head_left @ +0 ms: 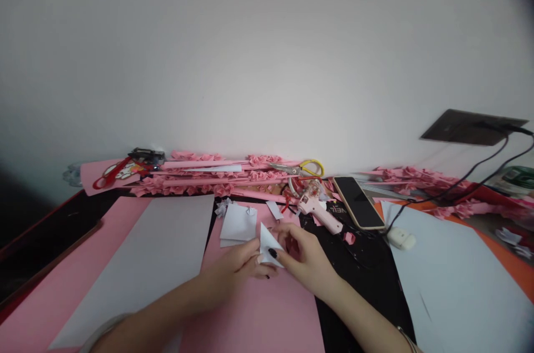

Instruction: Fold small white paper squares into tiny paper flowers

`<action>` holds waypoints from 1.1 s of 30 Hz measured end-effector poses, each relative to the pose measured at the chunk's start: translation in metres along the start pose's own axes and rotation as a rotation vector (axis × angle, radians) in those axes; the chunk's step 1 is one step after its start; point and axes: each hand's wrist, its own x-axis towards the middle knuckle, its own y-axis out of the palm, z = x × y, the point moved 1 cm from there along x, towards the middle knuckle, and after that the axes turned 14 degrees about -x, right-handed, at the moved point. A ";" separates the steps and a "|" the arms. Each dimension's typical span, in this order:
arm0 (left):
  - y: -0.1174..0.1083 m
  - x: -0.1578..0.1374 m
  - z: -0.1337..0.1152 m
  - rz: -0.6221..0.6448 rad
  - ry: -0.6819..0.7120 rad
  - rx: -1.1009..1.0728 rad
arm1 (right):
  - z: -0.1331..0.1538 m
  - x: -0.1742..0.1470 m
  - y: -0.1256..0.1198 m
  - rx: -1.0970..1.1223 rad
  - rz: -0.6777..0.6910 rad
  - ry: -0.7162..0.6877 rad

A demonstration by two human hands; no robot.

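Folded white paper is held over the broad pink sheet, pinched between the left hand and right hand, apparently to keep its creases firm, with white squares lying just beyond, probably for easy reach.

Colours as I read them from my remote post. The folded paper is plain white, set off by a black thumbnail on the right hand; the square papers are also white, the sheet beneath plain pink, the table black. Toward the table's left edge, I see a white sheet over a pink one. Along the far edge: pink paper flowers, yellow-handled scissors, a pale pink glue gun and a black-faced phone with a pale rim. Toward the right edge, white paper overlies orange.
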 end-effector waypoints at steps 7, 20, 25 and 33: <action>0.006 -0.002 -0.001 0.016 -0.005 0.226 | 0.009 -0.001 0.001 0.122 0.263 0.020; -0.003 -0.002 0.000 -0.141 0.131 0.606 | 0.009 -0.001 0.003 0.131 0.205 0.044; -0.002 -0.005 -0.005 -0.119 0.218 0.806 | 0.009 -0.003 0.006 0.133 0.191 0.029; -0.009 -0.001 0.008 -0.121 0.396 1.083 | 0.012 -0.004 0.005 0.135 0.187 0.027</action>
